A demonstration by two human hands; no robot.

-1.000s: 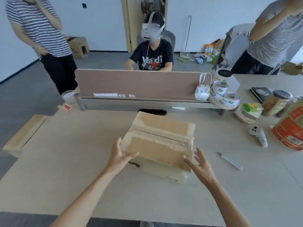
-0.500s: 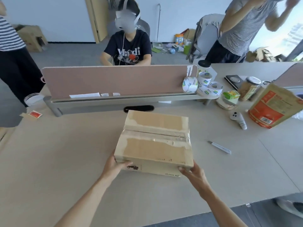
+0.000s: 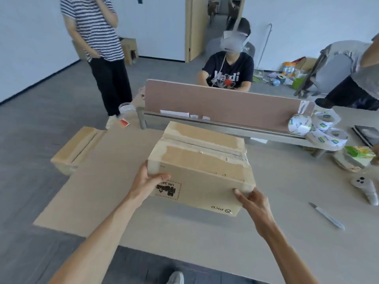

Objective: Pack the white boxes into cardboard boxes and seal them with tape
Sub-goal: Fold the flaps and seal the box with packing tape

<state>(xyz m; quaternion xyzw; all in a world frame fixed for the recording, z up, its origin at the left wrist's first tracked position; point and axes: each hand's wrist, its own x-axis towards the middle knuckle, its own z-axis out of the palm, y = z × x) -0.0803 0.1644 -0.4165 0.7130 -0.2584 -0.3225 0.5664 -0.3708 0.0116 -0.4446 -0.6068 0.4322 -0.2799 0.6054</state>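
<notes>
The cardboard box point(image 3: 202, 168) sits over the middle of the table point(image 3: 205, 242), its flaps closed and a strip of clear tape running along the top seam. The left hand point(image 3: 146, 182) grips its near left corner with the thumb on the near face, partly covering a black printed label. The right hand point(image 3: 253, 201) grips the near right corner. On both hands the fingers wrap round the box's sides and are hidden. Whether the box's underside touches the table cannot be told.

The box's far edge overlaps the rail of the divider panel point(image 3: 221, 103). To the right lie rolls of tape point(image 3: 320, 130), a white controller point(image 3: 367, 188) and a slim pen-like tool point(image 3: 327, 216), too blurred to identify. A second cardboard box point(image 3: 75, 146) lies off the table's far left corner. A seated person point(image 3: 228, 72) is half hidden behind the divider.
</notes>
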